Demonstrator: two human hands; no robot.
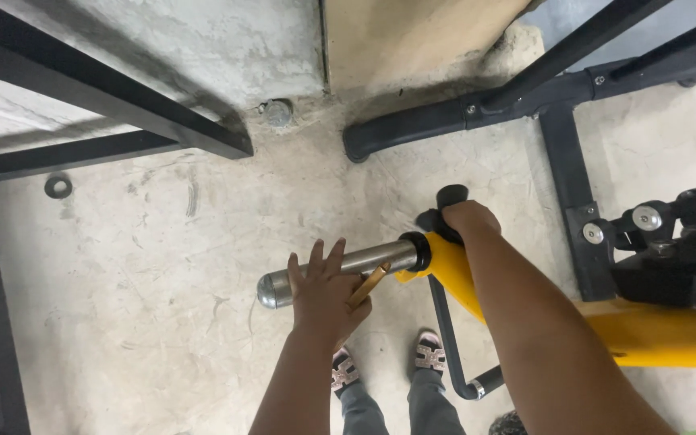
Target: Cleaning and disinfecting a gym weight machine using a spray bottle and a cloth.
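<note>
I see the shiny round steel bar (pixel 340 270) lying sideways, sticking out left from the yellow metal frame (pixel 453 274). My left hand (pixel 324 294) rests on it, fingers spread, nearest. My right hand (pixel 465 219) squeezes the black knob (pixel 445 201).

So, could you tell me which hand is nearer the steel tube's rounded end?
Left. The left hand rests on the steel tube near that end; the right hand grips past the yellow frame.

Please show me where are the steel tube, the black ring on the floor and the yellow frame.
steel tube (pixel 380 258): head view, on the bare shiny middle.
black ring (pixel 58 186): head view, on its right rim.
yellow frame (pixel 654 330): head view, on the long lower beam.
</note>
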